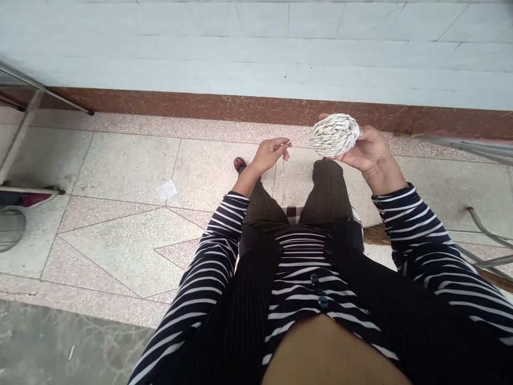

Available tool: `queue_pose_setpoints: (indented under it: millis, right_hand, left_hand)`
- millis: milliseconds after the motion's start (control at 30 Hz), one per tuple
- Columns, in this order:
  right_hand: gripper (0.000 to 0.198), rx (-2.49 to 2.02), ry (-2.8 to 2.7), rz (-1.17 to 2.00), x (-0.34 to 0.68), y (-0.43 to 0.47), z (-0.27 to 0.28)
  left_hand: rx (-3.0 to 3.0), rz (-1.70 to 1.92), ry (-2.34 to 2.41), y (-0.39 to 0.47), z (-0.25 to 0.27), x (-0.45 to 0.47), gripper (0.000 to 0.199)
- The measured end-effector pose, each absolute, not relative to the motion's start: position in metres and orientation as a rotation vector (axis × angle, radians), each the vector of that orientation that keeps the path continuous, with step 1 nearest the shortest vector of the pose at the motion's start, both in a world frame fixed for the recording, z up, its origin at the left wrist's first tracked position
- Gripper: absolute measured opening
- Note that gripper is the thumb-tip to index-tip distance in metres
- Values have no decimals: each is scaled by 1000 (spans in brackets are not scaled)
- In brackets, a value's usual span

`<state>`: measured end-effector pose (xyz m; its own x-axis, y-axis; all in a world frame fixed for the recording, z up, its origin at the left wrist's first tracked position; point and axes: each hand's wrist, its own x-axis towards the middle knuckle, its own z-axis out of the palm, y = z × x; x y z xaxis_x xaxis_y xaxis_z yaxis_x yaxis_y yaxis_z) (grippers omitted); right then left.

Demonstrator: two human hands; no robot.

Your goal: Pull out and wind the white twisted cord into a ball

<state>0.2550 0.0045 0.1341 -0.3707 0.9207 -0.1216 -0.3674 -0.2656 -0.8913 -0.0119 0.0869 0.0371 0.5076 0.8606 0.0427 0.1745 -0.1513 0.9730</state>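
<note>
My right hand [371,155] is wrapped around the edge of a white braided oval piece [335,136], with rows of plaited cord and thin dark lines between them. A thin strand [300,137] runs from its left edge across to my left hand [272,154]. The fingers of that hand are closed in a pinch on the strand, a short way left of the oval. Both hands are held above my knees. The underside of the braided piece and some of the right fingers are hidden behind it.
A white tiled wall [256,59] with a red-brown skirting rises in front of me. Metal-framed furniture [60,96] stands at the left, near another person's shoe [38,198]. Metal legs [481,230] and broom bristles [377,234] are at the right. White scrap [167,190] lies on the floor.
</note>
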Motion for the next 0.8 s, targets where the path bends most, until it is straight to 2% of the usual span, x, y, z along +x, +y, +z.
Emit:
queue_pose_setpoints:
  millis: [167, 300, 467, 567, 600, 700, 800]
  right_hand:
    - [76, -783, -1003, 1810, 260, -4, 117]
    - [80, -706, -977, 1900, 263, -12, 106]
    - [83, -624, -1008, 1915, 263, -8, 116]
    - [89, -660, -1017, 1842, 265, 2, 130]
    - [91, -674, -1025, 1840, 265, 6, 134]
    - [91, -684, -1092, 1925, 262, 13, 133]
    - [87, -635, -1155, 2046, 254, 14, 122]
  left_hand:
    - [1618, 867, 849, 92, 61, -29, 34]
    - [1678, 842, 835, 94, 63, -33, 36]
    - [2067, 478, 1018, 90, 26, -22, 32]
    - [2103, 375, 1090, 82, 9, -17, 17]
    - [2063, 416, 1084, 80, 8, -15, 21]
    - [1885, 648, 898, 75, 20, -6, 52]
    - [1733, 785, 654, 71, 41, 10, 57]
